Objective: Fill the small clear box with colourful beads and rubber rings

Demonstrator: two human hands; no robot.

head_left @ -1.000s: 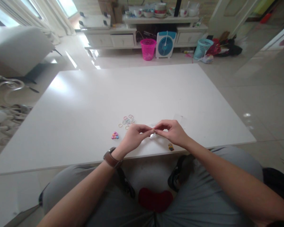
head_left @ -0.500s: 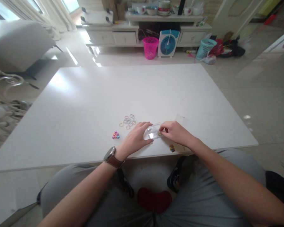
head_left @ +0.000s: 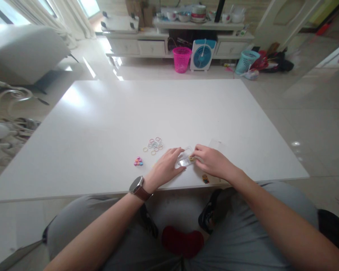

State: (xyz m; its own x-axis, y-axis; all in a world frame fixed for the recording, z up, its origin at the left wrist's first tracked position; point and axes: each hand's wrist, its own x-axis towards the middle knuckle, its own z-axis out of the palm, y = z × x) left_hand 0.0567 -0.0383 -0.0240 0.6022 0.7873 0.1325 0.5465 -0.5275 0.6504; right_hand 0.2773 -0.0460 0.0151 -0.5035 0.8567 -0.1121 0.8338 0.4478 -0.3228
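My left hand [head_left: 166, 165] is closed around the left end of a small clear plastic box [head_left: 183, 162], thumb on the near side and fingers on the far side. The box lies on the white table [head_left: 158, 109]. At its right end, the fingertips of my right hand [head_left: 207, 158] pinch a small yellowish thing [head_left: 191, 158], too small to name surely. A loose clear lid [head_left: 218, 144] lies beyond my right hand. Several colored rubber bands [head_left: 154, 145] and a cluster of small pink, orange and blue pieces [head_left: 138, 161] sit to the left. A yellow and blue cartoon figure piece [head_left: 205, 178] is near the front edge.
Past the table's far edge, a pink basket [head_left: 182, 60], a blue and white fan [head_left: 202, 55] and a light blue basket [head_left: 246, 62] stand by a white cabinet [head_left: 124, 46]. A grey sofa [head_left: 22, 52] is at the far left.
My left hand and the box have shifted slightly to the right. My right hand has turned a little, its fingers still at the box's right end. The view has tilted slightly.
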